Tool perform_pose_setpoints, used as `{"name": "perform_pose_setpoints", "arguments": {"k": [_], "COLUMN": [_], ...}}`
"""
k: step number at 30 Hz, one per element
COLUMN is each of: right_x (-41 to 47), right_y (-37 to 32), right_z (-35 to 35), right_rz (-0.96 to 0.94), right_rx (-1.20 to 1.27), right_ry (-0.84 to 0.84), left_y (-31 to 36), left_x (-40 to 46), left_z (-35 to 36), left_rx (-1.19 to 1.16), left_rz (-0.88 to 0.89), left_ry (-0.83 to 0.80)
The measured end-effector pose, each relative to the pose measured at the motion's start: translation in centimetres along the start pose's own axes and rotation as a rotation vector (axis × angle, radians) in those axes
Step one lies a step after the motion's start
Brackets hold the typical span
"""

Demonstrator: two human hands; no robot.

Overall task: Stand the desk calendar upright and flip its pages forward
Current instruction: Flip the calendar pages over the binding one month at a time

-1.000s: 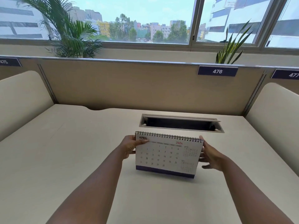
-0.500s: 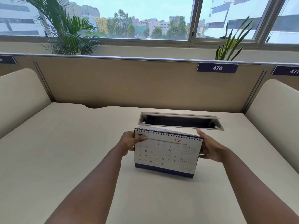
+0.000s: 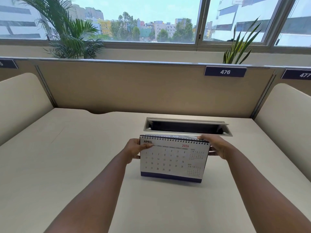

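A spiral-bound desk calendar (image 3: pixel 171 160) stands upright on the beige desk (image 3: pixel 67 157), showing the April 2026 page, with a dark blue strip along its bottom. My left hand (image 3: pixel 133 149) grips its upper left edge, thumb on the front of the page. My right hand (image 3: pixel 217 147) holds the upper right corner, fingers over the spiral binding and onto the pages behind. The calendar's back side is hidden.
Just behind the calendar is a cable slot (image 3: pixel 186 126) with an open metal flap. Padded partitions close the desk at the back (image 3: pixel 151 88), left (image 3: pixel 21 105) and right (image 3: pixel 286 111). Plants stand on the window ledge.
The calendar's top has tilted slightly toward me. My right hand has risen from the right edge to the top corner, over the binding. My left hand keeps its grip.
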State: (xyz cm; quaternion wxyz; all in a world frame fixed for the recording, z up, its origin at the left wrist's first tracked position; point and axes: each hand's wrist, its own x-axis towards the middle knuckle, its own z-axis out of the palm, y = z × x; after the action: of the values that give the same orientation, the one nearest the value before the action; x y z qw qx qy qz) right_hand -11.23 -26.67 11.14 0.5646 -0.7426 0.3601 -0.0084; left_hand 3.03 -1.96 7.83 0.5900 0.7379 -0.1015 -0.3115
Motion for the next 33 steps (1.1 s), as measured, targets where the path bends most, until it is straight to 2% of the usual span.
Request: {"name": "perform_pose_setpoints", "arguments": {"k": [4, 9, 15, 18, 20, 22, 24, 26, 33], "right_x": [-0.1, 0.0, -0.2, -0.5, -0.6, -0.2, 0.1, 0.1, -0.4], "right_y": [-0.5, -1.3, -1.8, -2.4, -2.6, -2.6, -2.5, -2.4, -2.4], "right_z": [0.3, 0.5, -0.2, -0.8, -0.9, -0.8, -0.9, -1.0, -1.6], "right_rz": [0.047, 0.021, -0.102, -0.156, -0.176, -0.176, -0.171, -0.162, -0.192], "right_rx": [-0.029, 0.012, 0.225, 0.413, 0.421, 0.42, 0.548, 0.679, 0.697], "right_ry": [0.005, 0.056, 0.136, 0.067, 0.017, 0.102, 0.209, 0.197, 0.14], "left_y": [0.0, 0.1, 0.2, 0.3, 0.3, 0.4, 0.4, 0.4, 0.5], "left_x": [-0.1, -0.2, -0.4, -0.4, -0.4, -0.5, -0.7, -0.8, -0.8], "left_z": [0.0, -0.2, -0.1, -0.1, -0.1, 0.0, 0.0, 0.0, 0.1], "left_rx": [0.005, 0.015, 0.026, 0.03, 0.031, 0.03, 0.027, 0.026, 0.018], "left_rz": [0.001, -0.011, -0.002, 0.0, -0.003, -0.005, -0.004, -0.004, -0.005], "left_ry": [-0.001, -0.009, -0.027, -0.026, -0.02, -0.015, -0.013, -0.014, -0.013]}}
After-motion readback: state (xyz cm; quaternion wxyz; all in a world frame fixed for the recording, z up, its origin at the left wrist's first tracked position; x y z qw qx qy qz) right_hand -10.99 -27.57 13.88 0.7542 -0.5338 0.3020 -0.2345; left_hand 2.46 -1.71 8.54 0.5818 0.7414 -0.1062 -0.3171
